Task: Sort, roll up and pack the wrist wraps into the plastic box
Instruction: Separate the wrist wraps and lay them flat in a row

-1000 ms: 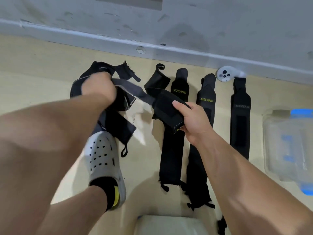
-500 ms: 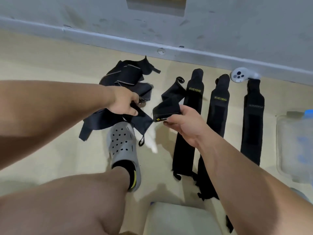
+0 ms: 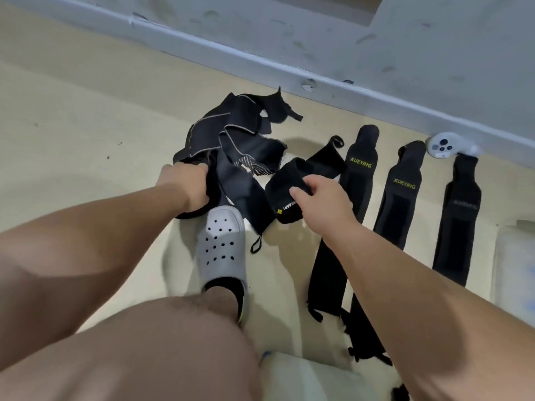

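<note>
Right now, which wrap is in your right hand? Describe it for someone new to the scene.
Below the grey wall, a tangled pile sits left of three flat wraps in a row. Between them the right hand pinches the folded wrap. It alone is doubled over and bears a small yellow square logo.

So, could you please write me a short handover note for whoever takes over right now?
Left hand: grips a strap of the tangled pile on the floor.
Right hand: holds a folded wrap, yellow label showing.
Laid out: three flat wraps in a row to the right; plastic box at the far right edge.
Done: three sorted flat.
Left: untangle the pile, roll every wrap, pack the box.
</note>
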